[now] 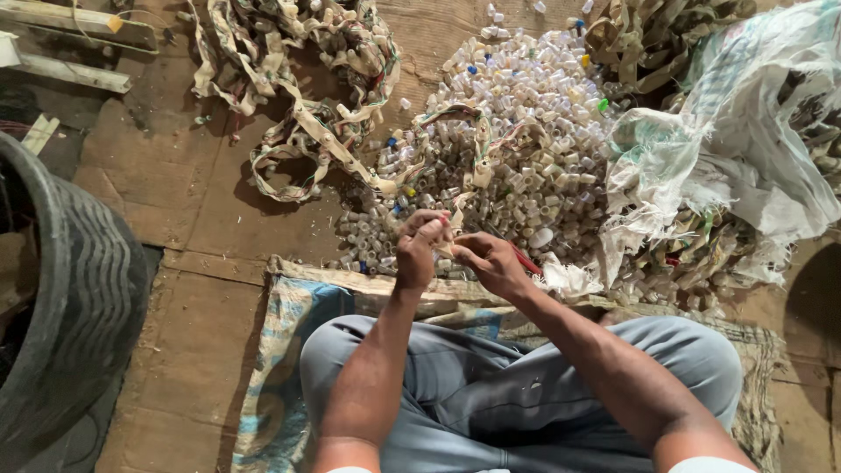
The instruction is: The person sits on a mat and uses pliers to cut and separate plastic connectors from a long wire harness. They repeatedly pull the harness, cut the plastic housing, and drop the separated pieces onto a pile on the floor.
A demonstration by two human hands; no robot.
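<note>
I sit cross-legged in grey trousers on a woven sack mat. My left hand pinches the end of a long pale strip that trails away up and left into a tangled heap. My right hand is closed beside it, gripping the same strip end together with a thin red-handled tool. Just beyond both hands lies a big pile of small white and clear plastic caps, with a few blue, yellow and green ones mixed in.
A black rubber tyre stands at the left edge. Torn white plastic sacking covers the right side over more strips. Wooden planks lie at the top left. The floor is brown cardboard.
</note>
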